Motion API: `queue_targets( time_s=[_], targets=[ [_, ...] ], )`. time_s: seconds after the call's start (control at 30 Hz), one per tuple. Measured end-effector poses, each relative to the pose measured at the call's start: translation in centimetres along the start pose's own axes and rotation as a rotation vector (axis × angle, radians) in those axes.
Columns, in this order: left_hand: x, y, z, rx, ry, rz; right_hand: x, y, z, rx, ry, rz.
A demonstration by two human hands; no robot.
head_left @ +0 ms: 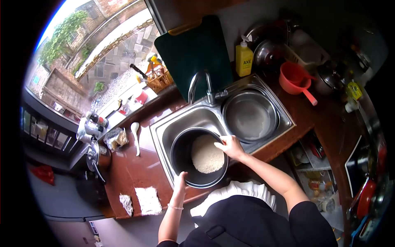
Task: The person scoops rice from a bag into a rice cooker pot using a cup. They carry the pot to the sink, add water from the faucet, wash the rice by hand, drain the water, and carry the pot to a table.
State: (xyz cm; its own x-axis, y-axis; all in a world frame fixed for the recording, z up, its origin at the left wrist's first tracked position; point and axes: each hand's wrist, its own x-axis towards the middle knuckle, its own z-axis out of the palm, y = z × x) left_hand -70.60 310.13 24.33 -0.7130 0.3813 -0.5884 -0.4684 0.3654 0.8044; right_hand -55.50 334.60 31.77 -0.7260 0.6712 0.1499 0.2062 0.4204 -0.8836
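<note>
A dark inner pot (179, 154) with a pale rim is over the left basin of the steel sink (168, 127). White rice grains (208, 154) lie inside it, heaped toward the right side. My right hand (231, 147) grips the rim at the upper right, thumb over the edge. At the lower left, my left hand (180, 181) holds the pot's side with its thumb at the rim; its other fingers are mostly hidden. Above the sink bends a chrome faucet (208, 88). A round metal basin (250, 116) containing what looks like water sits in the right sink bowl.
Left on the brown counter lie a white spoon (135, 133), a white cloth (148, 201) and a plastic bag (116, 138). Behind the sink stand a green cutting board (195, 55) and a yellow soap bottle (244, 59). A red ladle-like scoop (306, 92) rests at right.
</note>
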Motion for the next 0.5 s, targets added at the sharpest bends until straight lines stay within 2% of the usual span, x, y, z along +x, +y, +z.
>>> queue_targets(
  time_s=[0.07,0.13,0.2,0.27,0.3,0.33,0.4,0.5],
  targets=[
    [3.3,0.2,1.0,0.015,0.036,-0.043,4.6,5.0,0.1,-0.113,0.016,-0.203],
    [4.9,1.8,2.5,0.111,0.095,-0.069,9.2,6.2,-2.9,-0.446,0.073,-0.272],
    [8.3,0.7,2.9,0.099,0.148,-0.078,13.7,8.3,-4.6,-0.828,0.160,-0.487],
    [9.2,2.4,4.5,0.095,0.190,-0.091,16.7,10.5,-5.9,-0.889,-0.054,-0.609],
    [9.0,3.9,5.3,0.065,0.143,-0.090,17.9,11.9,-6.2,-0.935,-0.135,-0.667],
    [10.1,3.8,5.1,0.084,0.154,-0.131,19.1,14.4,-6.7,-0.971,-0.222,-0.619],
    [11.1,3.6,4.6,0.030,0.126,-0.131,20.0,16.6,-8.8,-1.273,-0.194,-0.635],
    [12.3,3.9,4.0,0.065,0.107,-0.178,18.8,13.7,-7.5,-1.038,-0.157,-0.445]
  ],
)
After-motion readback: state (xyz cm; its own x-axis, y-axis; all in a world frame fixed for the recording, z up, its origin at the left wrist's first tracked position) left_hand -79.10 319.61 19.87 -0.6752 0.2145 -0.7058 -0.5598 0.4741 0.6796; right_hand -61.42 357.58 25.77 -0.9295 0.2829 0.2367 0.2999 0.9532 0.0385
